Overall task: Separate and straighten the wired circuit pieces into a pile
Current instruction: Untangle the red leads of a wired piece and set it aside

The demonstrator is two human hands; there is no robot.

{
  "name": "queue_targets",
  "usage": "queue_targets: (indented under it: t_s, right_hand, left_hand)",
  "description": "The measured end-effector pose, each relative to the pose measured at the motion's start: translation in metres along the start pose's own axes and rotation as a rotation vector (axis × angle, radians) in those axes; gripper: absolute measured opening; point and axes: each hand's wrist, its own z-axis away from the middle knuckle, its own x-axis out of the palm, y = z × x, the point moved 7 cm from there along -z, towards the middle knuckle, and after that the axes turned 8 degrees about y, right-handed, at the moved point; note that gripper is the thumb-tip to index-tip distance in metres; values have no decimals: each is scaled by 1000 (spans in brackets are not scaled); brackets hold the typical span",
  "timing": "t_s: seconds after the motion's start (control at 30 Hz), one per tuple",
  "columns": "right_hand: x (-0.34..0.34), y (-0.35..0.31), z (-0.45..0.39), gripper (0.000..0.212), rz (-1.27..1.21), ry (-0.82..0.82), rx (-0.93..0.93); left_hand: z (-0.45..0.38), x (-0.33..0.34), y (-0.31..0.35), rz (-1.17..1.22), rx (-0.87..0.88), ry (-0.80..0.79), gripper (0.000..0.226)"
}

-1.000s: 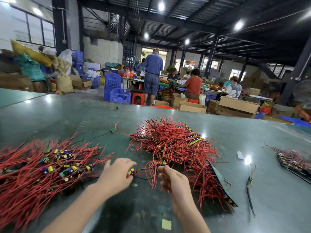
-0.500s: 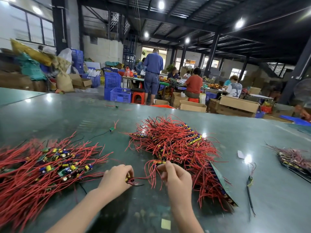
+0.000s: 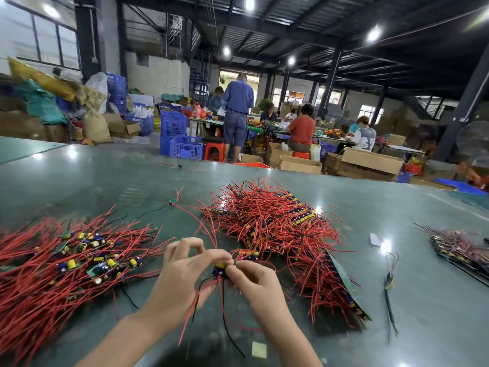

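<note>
Both hands meet over the green table and pinch one small wired circuit piece between them. My left hand holds its left side and my right hand its right side. Red and black wires hang from the piece below the hands, and one red wire rises above them. A sorted pile of circuit pieces with red wires lies to the left. A tangled heap of connected pieces lies just behind and to the right of the hands.
A single loose piece lies far behind the hands, another to the right. A further bundle sits at the right edge. A yellow note is stuck near the front. Workers, crates and boxes stand beyond the table.
My hands have come together and lifted slightly; the piece is now pinched between both, with its wires hanging down, instead of being pulled apart near the table surface.
</note>
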Motion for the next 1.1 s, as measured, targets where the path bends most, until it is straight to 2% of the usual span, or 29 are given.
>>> queue_targets:
  t_s: [0.07,0.1,0.13,0.2,0.23,0.27,0.3,0.37,0.5,0.63,0.9,1.1]
  right_hand:
    - [-1,3,0,15,-64,47,-1]
    - [-2,5,-1,15,-75,76,0]
    - [-5,6,-3,15,-92,104,5]
    - [-8,9,-4,10,-156,132,34]
    - [-7,10,-4,7,-179,121,49]
    - [-4,11,-3,5,-192,96,64]
    - [-1,13,-2,5,-207,70,83]
    - [4,17,-1,6,-237,47,125]
    - [3,16,-2,12,-165,68,84]
    - [8,18,-2,12,-84,49,58]
    - [19,22,2,7,-105,-26,66]
    - [20,14,3,21,-73,-35,6]
  left_hand:
    - [3,-1,1,-14,12,32,57]
    - [6,-2,-1,17,-25,44,64]
    - [10,-2,-8,102,-124,64,78]
    - [25,5,-32,492,-538,76,95]
    - [34,14,-39,777,-778,83,88]
    - [43,27,-41,1044,-987,57,71]
    - [48,39,-36,1260,-1130,-9,51]
    - [54,49,-29,1423,-1261,-105,30]
    - [57,46,-40,1357,-1241,1,20]
    - [68,46,-49,1177,-1194,-15,37]
    - [70,40,-56,1115,-1165,5,18]
    - [61,32,-49,1024,-1025,23,18]
